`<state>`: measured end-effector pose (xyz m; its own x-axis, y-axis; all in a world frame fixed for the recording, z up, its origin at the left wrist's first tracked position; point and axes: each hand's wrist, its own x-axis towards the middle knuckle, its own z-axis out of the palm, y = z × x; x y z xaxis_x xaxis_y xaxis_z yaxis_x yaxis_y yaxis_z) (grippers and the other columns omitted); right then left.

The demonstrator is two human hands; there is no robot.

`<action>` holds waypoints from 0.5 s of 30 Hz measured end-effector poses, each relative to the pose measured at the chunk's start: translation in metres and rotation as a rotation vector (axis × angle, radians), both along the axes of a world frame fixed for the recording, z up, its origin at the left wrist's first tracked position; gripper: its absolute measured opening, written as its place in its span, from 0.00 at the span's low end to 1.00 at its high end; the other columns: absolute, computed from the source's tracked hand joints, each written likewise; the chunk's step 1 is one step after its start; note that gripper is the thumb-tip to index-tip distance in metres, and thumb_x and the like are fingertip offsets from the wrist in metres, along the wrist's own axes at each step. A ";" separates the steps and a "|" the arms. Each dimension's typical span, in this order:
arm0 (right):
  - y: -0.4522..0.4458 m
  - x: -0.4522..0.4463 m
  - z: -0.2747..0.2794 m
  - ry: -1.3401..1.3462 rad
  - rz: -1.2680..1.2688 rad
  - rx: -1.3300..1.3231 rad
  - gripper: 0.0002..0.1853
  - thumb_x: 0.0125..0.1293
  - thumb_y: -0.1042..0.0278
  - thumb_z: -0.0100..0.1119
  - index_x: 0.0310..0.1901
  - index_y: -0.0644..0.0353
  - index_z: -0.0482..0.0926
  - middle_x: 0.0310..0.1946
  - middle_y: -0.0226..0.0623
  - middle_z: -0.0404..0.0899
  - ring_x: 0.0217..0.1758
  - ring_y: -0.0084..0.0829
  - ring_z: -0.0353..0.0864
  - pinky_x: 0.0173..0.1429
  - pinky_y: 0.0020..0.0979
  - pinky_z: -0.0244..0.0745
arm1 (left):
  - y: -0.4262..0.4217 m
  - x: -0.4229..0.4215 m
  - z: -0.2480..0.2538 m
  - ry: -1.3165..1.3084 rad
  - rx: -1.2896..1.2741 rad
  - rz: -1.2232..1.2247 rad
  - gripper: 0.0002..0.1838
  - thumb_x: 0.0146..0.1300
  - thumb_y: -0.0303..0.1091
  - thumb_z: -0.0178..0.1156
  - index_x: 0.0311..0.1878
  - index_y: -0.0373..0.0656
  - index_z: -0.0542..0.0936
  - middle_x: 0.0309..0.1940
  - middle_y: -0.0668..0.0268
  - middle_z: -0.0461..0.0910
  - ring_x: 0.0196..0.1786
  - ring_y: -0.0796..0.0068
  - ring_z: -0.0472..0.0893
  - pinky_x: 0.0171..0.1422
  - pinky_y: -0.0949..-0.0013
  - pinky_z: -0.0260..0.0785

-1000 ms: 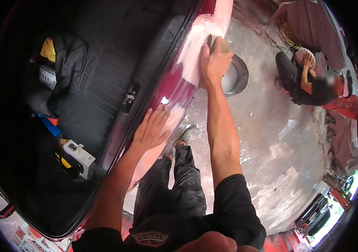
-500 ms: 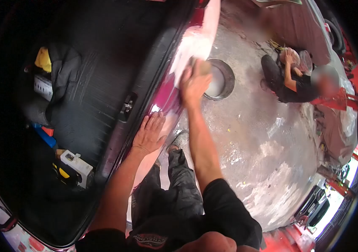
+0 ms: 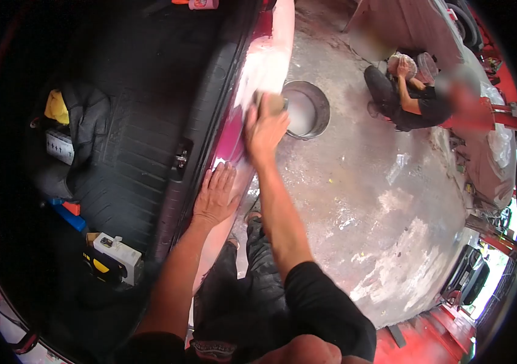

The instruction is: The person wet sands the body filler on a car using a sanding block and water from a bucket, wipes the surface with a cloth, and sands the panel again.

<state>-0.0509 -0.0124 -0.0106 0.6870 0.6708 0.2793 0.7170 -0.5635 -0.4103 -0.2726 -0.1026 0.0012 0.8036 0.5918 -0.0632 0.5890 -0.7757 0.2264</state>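
Note:
A car's rear bumper (image 3: 264, 70), purple-red with whitish and pale pink patches, runs diagonally beside the open cargo area. My right hand (image 3: 264, 134) is closed around a brownish sanding block (image 3: 276, 104), pressed against the bumper's patchy upper part. Some of the block is hidden under the fingers. Lower down, my left hand (image 3: 214, 198) lies flat on the bumper, its fingers stretched out and holding nothing. Just right of the block, a dark bucket (image 3: 324, 108) with cloudy liquid stands on the floor.
In the black cargo area (image 3: 143, 79) lie a dark cloth (image 3: 91, 112), a yellow item (image 3: 57, 108) and a white-and-black box (image 3: 115, 258). A metal latch (image 3: 181, 159) sits on its sill. Another person (image 3: 413, 106) sits on the stained concrete floor (image 3: 355, 200), hands on a round object.
The view has shifted slightly, so the bumper and bucket appear farther left. My right hand stays on the same patchy stretch with the block; my left hand rests in place.

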 end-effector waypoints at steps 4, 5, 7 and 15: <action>0.006 0.011 0.004 -0.035 0.086 0.070 0.29 0.70 0.51 0.64 0.72 0.45 0.78 0.46 0.65 0.75 0.50 0.60 0.74 0.58 0.57 0.70 | 0.004 0.001 0.004 0.020 -0.029 -0.007 0.44 0.69 0.53 0.60 0.81 0.37 0.62 0.84 0.55 0.57 0.87 0.55 0.53 0.91 0.48 0.37; 0.027 0.029 0.000 -0.105 0.022 0.065 0.30 0.71 0.50 0.63 0.73 0.45 0.77 0.47 0.64 0.75 0.51 0.59 0.74 0.59 0.57 0.69 | 0.005 0.000 0.007 0.006 -0.048 -0.005 0.44 0.69 0.53 0.61 0.81 0.38 0.63 0.84 0.55 0.57 0.87 0.55 0.53 0.91 0.47 0.37; 0.064 0.061 0.001 -0.118 -0.089 0.026 0.30 0.72 0.49 0.60 0.74 0.44 0.76 0.50 0.64 0.75 0.53 0.58 0.73 0.62 0.56 0.67 | 0.005 0.006 0.002 -0.023 -0.057 -0.010 0.44 0.68 0.53 0.61 0.82 0.38 0.63 0.84 0.55 0.58 0.87 0.55 0.53 0.91 0.47 0.38; 0.004 -0.002 0.004 0.090 -0.020 -0.020 0.33 0.70 0.49 0.63 0.76 0.40 0.73 0.58 0.68 0.71 0.61 0.64 0.70 0.71 0.65 0.60 | 0.004 0.005 0.005 0.020 -0.029 0.013 0.46 0.67 0.55 0.61 0.82 0.41 0.62 0.84 0.57 0.57 0.87 0.56 0.53 0.91 0.47 0.38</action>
<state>-0.0524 -0.0084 -0.0067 0.7221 0.6615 0.2022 0.6662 -0.5862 -0.4611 -0.2677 -0.0990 0.0059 0.7942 0.5999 -0.0963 0.6037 -0.7612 0.2366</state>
